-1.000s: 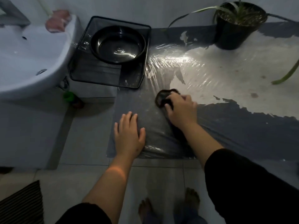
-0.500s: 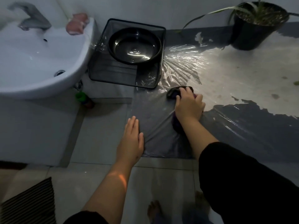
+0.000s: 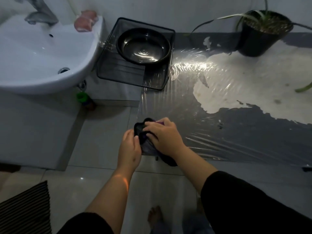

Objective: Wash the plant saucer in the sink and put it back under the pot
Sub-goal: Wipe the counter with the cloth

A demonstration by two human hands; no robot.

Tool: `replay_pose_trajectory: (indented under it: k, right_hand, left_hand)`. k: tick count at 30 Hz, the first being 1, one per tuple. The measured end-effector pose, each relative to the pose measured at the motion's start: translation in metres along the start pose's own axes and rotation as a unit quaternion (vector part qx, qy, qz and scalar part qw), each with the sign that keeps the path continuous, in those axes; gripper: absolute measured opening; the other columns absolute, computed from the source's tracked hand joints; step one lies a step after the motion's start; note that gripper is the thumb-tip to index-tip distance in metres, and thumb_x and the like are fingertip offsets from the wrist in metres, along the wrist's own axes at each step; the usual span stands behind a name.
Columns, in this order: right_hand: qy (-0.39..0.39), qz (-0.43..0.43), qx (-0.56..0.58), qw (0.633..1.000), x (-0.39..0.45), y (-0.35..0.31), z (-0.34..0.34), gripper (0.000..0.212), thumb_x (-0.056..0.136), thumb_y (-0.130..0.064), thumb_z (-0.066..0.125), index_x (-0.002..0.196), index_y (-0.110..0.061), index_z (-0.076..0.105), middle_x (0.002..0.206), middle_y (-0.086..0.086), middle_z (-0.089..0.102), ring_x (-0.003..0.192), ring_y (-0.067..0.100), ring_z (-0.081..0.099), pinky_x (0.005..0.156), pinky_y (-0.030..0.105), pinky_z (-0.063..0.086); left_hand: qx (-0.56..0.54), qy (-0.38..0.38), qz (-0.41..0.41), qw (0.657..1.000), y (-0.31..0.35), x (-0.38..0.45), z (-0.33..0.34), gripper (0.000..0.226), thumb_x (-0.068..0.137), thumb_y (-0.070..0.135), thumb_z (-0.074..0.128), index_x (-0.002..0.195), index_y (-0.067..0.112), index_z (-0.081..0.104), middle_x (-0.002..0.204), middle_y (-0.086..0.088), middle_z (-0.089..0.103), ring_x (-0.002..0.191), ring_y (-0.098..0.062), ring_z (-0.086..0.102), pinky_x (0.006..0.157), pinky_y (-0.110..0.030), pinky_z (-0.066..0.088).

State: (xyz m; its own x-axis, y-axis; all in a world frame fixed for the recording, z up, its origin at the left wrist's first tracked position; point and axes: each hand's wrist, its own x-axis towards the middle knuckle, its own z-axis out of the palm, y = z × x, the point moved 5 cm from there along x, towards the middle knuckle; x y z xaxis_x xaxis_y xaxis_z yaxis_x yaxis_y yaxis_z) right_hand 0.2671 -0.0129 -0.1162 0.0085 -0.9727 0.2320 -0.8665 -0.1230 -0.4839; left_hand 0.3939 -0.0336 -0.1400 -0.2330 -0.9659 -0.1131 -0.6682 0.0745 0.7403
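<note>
Both hands, left hand (image 3: 129, 149) and right hand (image 3: 164, 136), clutch a dark cloth (image 3: 145, 141) at the plastic sheet's (image 3: 236, 141) near-left corner; the saucer (image 3: 143, 45) sits in a tray (image 3: 118, 71) beside the sink (image 3: 42, 53), the pot (image 3: 260, 38) far right.

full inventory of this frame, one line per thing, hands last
sink: 1, white, upper left
faucet: 1, grey metal, on the sink's back edge
soap: 1, pink, on the sink's right rim
tray: 1, black wire-framed, right of the sink
saucer: 1, black and glossy, in the tray's far part
plant pot: 1, black with long green leaves, upper right on the counter, no saucer under it
plastic film: 1 sheet, clear, over the grey counter
bottle: 1, green cap, on the floor below the sink
mat: 1, dark striped, lower left floor
cloth: 1, dark with purple, at the counter's near edge
left hand: holds the cloth
right hand: grips the cloth
bare feet: bottom centre, count unclear
</note>
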Motion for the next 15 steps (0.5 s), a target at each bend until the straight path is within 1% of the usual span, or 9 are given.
replay_pose_trajectory:
  k: [2, 4, 5, 7, 8, 10, 12, 13, 15]
  right_hand:
    - [-0.004, 0.001, 0.012, 1.0, -0.01, -0.007, 0.003, 0.028, 0.079, -0.032, 0.047, 0.09, -0.022, 0.071, 0.102, -0.006, 0.072, 0.082, 0.029, 0.061, 0.066, 0.041, 0.049]
    - [-0.011, 0.002, 0.027, 1.0, -0.02, -0.014, 0.005, 0.026, 0.078, -0.03, 0.048, 0.088, -0.02, 0.07, 0.102, -0.005, 0.072, 0.082, 0.029, 0.061, 0.065, 0.043, 0.049]
    - [-0.013, 0.001, 0.027, 1.0, -0.024, -0.018, 0.005, 0.028, 0.078, -0.031, 0.046, 0.087, -0.02, 0.07, 0.101, -0.005, 0.072, 0.081, 0.029, 0.061, 0.065, 0.043, 0.049]
    - [-0.023, 0.003, 0.028, 0.999, -0.032, -0.027, 0.007, 0.031, 0.079, -0.033, 0.042, 0.086, -0.02, 0.069, 0.101, -0.005, 0.072, 0.081, 0.03, 0.06, 0.065, 0.042, 0.049]
    - [-0.028, 0.007, 0.032, 0.999, -0.035, -0.03, 0.008, 0.032, 0.079, -0.033, 0.042, 0.086, -0.019, 0.069, 0.101, -0.005, 0.072, 0.081, 0.03, 0.06, 0.065, 0.042, 0.049]
    - [-0.036, 0.013, 0.04, 0.998, -0.041, -0.034, 0.009, 0.025, 0.082, -0.028, 0.048, 0.089, -0.017, 0.07, 0.105, -0.003, 0.071, 0.085, 0.032, 0.058, 0.067, 0.046, 0.048]
    - [-0.057, 0.019, 0.042, 0.997, -0.045, -0.038, 0.008, 0.018, 0.084, -0.02, 0.057, 0.096, -0.015, 0.069, 0.113, 0.0, 0.068, 0.093, 0.034, 0.053, 0.076, 0.051, 0.047]
    - [-0.079, 0.022, 0.04, 0.996, -0.047, -0.04, 0.008, 0.019, 0.087, -0.019, 0.057, 0.102, -0.015, 0.068, 0.12, -0.001, 0.065, 0.099, 0.033, 0.05, 0.082, 0.05, 0.045]
    - [-0.128, 0.035, 0.038, 0.99, -0.051, -0.043, 0.008, 0.023, 0.092, -0.02, 0.052, 0.112, -0.018, 0.064, 0.131, -0.006, 0.057, 0.109, 0.028, 0.042, 0.092, 0.043, 0.039]
  left_hand:
    - [-0.015, 0.013, -0.005, 1.0, 0.002, -0.003, -0.004, 0.038, 0.095, 0.019, 0.03, 0.105, -0.005, 0.057, 0.11, -0.018, 0.054, 0.097, -0.029, 0.053, 0.076, -0.025, 0.036]
    - [-0.029, 0.021, -0.022, 0.999, 0.002, -0.006, -0.01, 0.026, 0.097, 0.007, 0.034, 0.102, -0.003, 0.058, 0.105, -0.017, 0.056, 0.097, -0.032, 0.055, 0.075, -0.025, 0.035]
    - [-0.03, 0.023, -0.033, 0.999, 0.001, -0.008, -0.012, 0.025, 0.095, 0.002, 0.036, 0.106, -0.003, 0.058, 0.108, -0.017, 0.056, 0.101, -0.033, 0.055, 0.078, -0.026, 0.038]
    - [-0.028, 0.022, -0.053, 0.998, 0.001, -0.014, -0.018, 0.032, 0.092, -0.001, 0.039, 0.119, -0.001, 0.056, 0.12, -0.015, 0.055, 0.11, -0.03, 0.053, 0.089, -0.026, 0.039]
    - [-0.027, 0.019, -0.057, 0.998, 0.002, -0.018, -0.02, 0.034, 0.091, -0.002, 0.04, 0.122, 0.0, 0.055, 0.123, -0.015, 0.055, 0.111, -0.028, 0.052, 0.091, -0.027, 0.039]
    - [-0.026, 0.015, -0.063, 0.998, 0.001, -0.026, -0.023, 0.035, 0.088, -0.003, 0.041, 0.12, 0.002, 0.057, 0.121, -0.014, 0.056, 0.108, -0.028, 0.054, 0.091, -0.029, 0.042]
    - [-0.024, 0.013, -0.064, 0.998, 0.001, -0.033, -0.025, 0.032, 0.086, -0.004, 0.043, 0.113, 0.004, 0.059, 0.116, -0.015, 0.058, 0.102, -0.029, 0.055, 0.088, -0.033, 0.046]
    - [-0.019, 0.012, -0.064, 0.998, 0.001, -0.037, -0.026, 0.03, 0.086, -0.003, 0.044, 0.111, 0.004, 0.06, 0.114, -0.015, 0.059, 0.1, -0.029, 0.056, 0.086, -0.033, 0.047]
    - [-0.007, 0.007, -0.066, 0.998, 0.001, -0.043, -0.027, 0.027, 0.086, -0.002, 0.045, 0.108, 0.004, 0.06, 0.111, -0.013, 0.058, 0.097, -0.028, 0.057, 0.08, -0.031, 0.045]
